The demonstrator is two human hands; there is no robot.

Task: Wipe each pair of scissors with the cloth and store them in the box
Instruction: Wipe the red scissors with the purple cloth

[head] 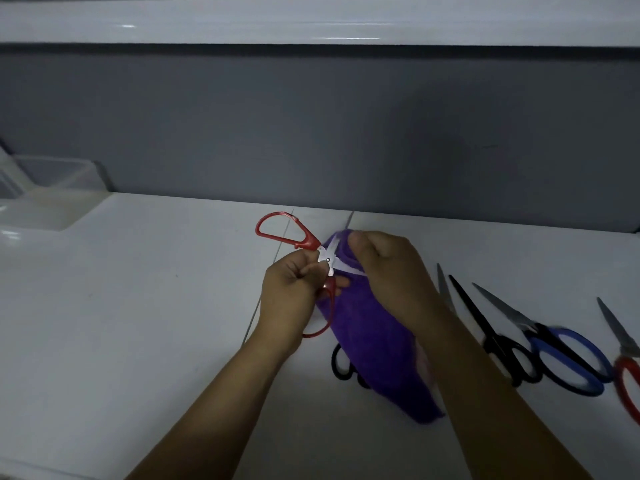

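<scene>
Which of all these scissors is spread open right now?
The red-handled pair in the left hand, blades crossed against the purple cloth. The black pair, blue pair and other red pair on the table lie closed.

Red-handled scissors (294, 237) against a purple cloth (374, 341); black scissors (498, 344), blue-handled scissors (568, 362), white counter (138, 289), grey wall (311, 133).

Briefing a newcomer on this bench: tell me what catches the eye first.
At the centre, the left hand grips open red-handled scissors while the right hand holds a purple cloth against their blades. To the right, a blue-handled pair stands out among other scissors lying on the white table.
</scene>
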